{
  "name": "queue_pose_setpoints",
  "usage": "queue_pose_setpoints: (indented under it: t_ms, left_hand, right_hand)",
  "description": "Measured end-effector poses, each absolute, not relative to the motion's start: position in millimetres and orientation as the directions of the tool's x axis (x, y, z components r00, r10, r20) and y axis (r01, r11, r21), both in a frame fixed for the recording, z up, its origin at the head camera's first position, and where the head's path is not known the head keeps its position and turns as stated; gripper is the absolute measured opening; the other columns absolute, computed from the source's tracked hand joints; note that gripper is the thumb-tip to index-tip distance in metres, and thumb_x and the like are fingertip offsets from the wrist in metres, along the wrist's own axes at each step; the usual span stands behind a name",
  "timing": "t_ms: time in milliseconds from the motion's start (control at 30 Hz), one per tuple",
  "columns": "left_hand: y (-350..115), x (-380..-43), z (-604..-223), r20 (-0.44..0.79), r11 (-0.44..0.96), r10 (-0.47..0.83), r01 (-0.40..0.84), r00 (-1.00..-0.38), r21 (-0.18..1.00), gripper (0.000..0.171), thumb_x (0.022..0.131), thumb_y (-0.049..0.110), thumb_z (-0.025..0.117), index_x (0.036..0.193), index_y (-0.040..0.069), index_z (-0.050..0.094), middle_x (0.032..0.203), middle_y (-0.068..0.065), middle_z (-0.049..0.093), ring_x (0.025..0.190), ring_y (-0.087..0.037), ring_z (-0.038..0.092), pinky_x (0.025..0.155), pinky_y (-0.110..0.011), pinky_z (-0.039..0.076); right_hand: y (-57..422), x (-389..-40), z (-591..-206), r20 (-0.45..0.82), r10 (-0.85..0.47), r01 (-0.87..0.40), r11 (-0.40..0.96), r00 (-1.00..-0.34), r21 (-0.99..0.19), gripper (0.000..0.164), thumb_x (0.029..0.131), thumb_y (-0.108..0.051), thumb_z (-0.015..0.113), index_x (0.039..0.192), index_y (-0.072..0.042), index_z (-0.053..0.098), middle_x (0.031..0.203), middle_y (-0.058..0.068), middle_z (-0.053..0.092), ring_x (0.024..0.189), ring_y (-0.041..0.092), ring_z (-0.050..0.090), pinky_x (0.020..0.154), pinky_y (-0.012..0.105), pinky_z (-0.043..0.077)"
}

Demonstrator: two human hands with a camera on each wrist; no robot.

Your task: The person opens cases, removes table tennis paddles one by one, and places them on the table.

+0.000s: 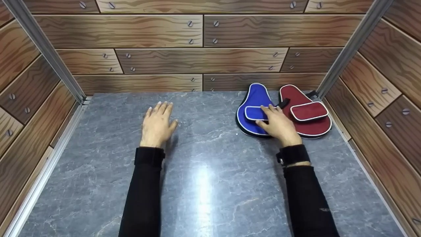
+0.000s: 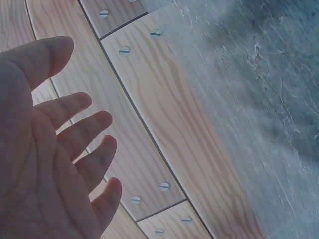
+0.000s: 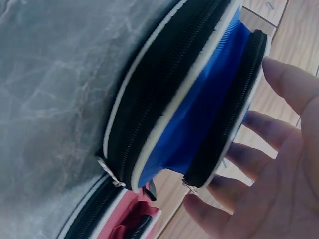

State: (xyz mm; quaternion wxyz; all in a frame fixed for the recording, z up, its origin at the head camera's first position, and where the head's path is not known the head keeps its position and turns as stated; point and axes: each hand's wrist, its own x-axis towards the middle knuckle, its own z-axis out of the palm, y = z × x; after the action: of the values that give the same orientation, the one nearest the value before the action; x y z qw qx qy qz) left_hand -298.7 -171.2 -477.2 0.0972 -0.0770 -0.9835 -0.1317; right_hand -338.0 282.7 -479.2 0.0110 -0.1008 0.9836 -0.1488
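Observation:
A blue table tennis paddle case (image 1: 257,95) with white piping lies on the grey tabletop, its narrow end towards the back wall. My right hand (image 1: 279,125) is over its front pocket (image 1: 254,113), fingers spread. In the right wrist view those fingertips are right at the edge of the zipped pocket (image 3: 224,109), not curled round it. Beside it on the right lies a matching red case (image 1: 292,95), with its own pocket (image 1: 309,111). My left hand (image 1: 157,125), palm down with fingers extended, holds nothing above the left part of the tabletop.
Wood-plank patterned walls (image 1: 158,31) enclose the grey tabletop (image 1: 210,154) at the back and both sides. Metal corner posts (image 1: 353,46) stand at the back corners. A black strap (image 1: 283,103) lies between the two cases. Light glares off the tabletop's middle.

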Motion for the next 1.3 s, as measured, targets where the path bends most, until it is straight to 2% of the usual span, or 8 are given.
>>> queue_pose_setpoints:
  t_ms: [233, 700, 933, 1100, 1300]
  left_hand:
    - [-167, -300, -479, 0.210, 0.955, 0.142, 0.190, -0.967, 0.230, 0.072, 0.115, 0.037, 0.068, 0.177, 0.005, 0.049, 0.184, -0.021, 0.051, 0.176, -0.043, 0.043, 0.148, -0.066, 0.029]
    - [-156, -300, -478, 0.178, 0.957, 0.159, 0.196, -0.971, 0.212, 0.073, 0.116, 0.038, 0.067, 0.179, 0.007, 0.047, 0.186, -0.019, 0.048, 0.179, -0.041, 0.039, 0.150, -0.064, 0.025]
    - [-144, -300, -483, 0.209, 0.949, 0.192, 0.236, -0.959, 0.210, 0.073, 0.114, 0.038, 0.071, 0.177, 0.007, 0.050, 0.184, -0.018, 0.051, 0.176, -0.041, 0.045, 0.146, -0.063, 0.034]
    - [-136, -299, -483, 0.203, 0.947, 0.216, 0.256, -0.955, 0.195, 0.073, 0.116, 0.041, 0.070, 0.178, 0.009, 0.049, 0.185, -0.016, 0.050, 0.176, -0.038, 0.045, 0.147, -0.062, 0.034]
    - [-125, -298, -484, 0.225, 0.935, 0.250, 0.296, -0.942, 0.196, 0.073, 0.115, 0.042, 0.072, 0.177, 0.009, 0.051, 0.184, -0.016, 0.052, 0.174, -0.038, 0.048, 0.145, -0.063, 0.036]
  right_hand:
    - [284, -339, -484, 0.026, -0.242, -0.238, 0.919, -0.970, -0.316, 0.069, 0.116, -0.032, 0.070, 0.175, -0.002, 0.052, 0.181, 0.040, 0.041, 0.171, 0.067, 0.035, 0.142, 0.077, 0.032]
    - [267, -339, -485, 0.023, -0.311, -0.301, 0.897, -0.950, -0.322, 0.065, 0.116, -0.033, 0.072, 0.174, -0.011, 0.056, 0.182, 0.033, 0.047, 0.173, 0.060, 0.039, 0.142, 0.075, 0.034]
    - [259, -336, -485, 0.053, -0.376, -0.372, 0.872, -0.925, -0.318, 0.061, 0.115, -0.030, 0.074, 0.171, -0.011, 0.061, 0.178, 0.026, 0.056, 0.171, 0.054, 0.046, 0.141, 0.072, 0.039]
    - [250, -335, -483, 0.060, -0.413, -0.409, 0.851, -0.909, -0.328, 0.058, 0.116, -0.029, 0.074, 0.170, -0.012, 0.063, 0.177, 0.025, 0.059, 0.169, 0.049, 0.052, 0.139, 0.069, 0.042]
    - [241, -332, -485, 0.065, -0.451, -0.445, 0.830, -0.890, -0.337, 0.057, 0.116, -0.030, 0.074, 0.168, -0.012, 0.064, 0.177, 0.023, 0.058, 0.168, 0.051, 0.052, 0.140, 0.070, 0.041]
